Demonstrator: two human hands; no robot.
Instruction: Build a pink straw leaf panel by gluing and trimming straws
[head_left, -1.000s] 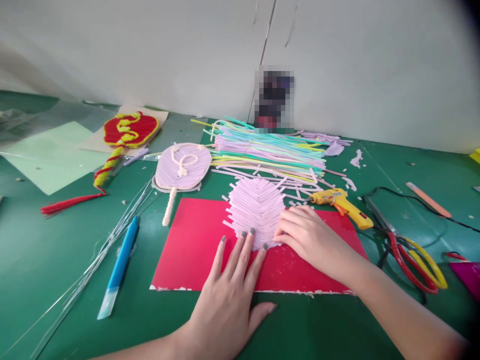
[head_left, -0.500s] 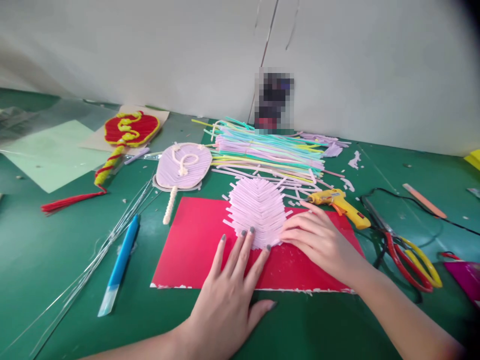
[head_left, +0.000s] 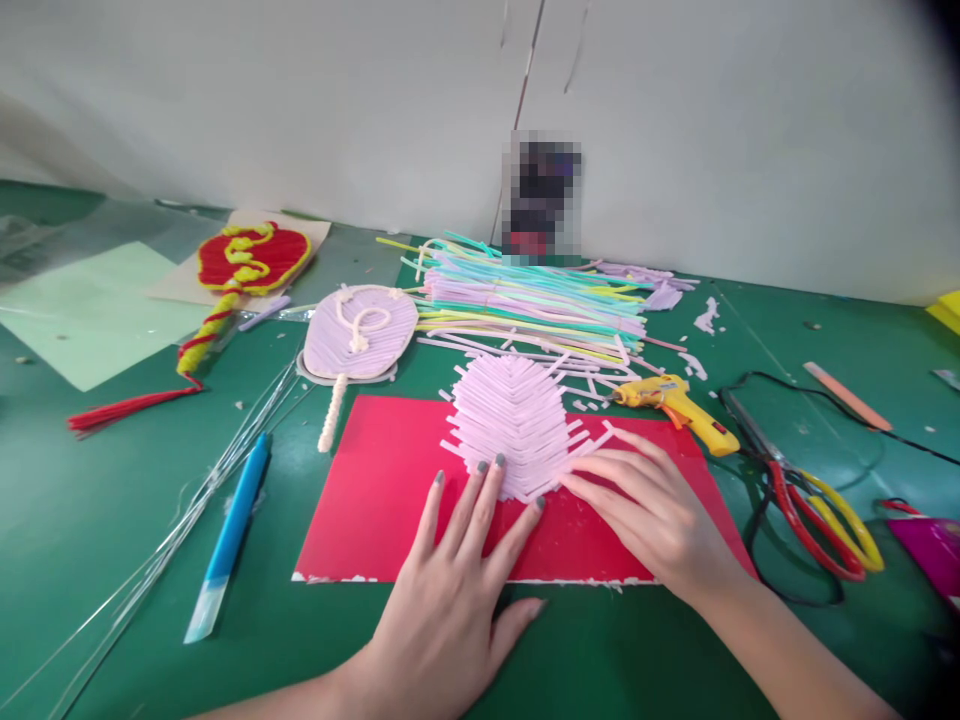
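A leaf-like lilac panel (head_left: pixel 511 415) made of slanting pipe cleaner strips in a herringbone pattern lies on a red board (head_left: pixel 390 480). My left hand (head_left: pixel 457 560) is spread with its fingertips resting on the panel's lower edge. At the lower right edge, my right hand (head_left: pixel 645 510) pinches a lilac pipe cleaner strip (head_left: pixel 598 440), whose far end sticks out past the fingers. Several strip ends jut from both sides of the panel. The thumb of my right hand is mostly hidden.
Behind the board lie a bundle of pastel pipe cleaners (head_left: pixel 525 295) and a lilac fan (head_left: pixel 361 335). A yellow glue gun (head_left: pixel 679 408) and scissors (head_left: pixel 814 510) are on the right. Wires (head_left: pixel 202 500), a blue pen-like tool (head_left: pixel 232 535) and a red-yellow fan (head_left: pixel 255 258) are on the left.
My right hand has shifted slightly down at the panel's edge, and more of the strip now shows beside its fingers. My left hand stays on the panel.
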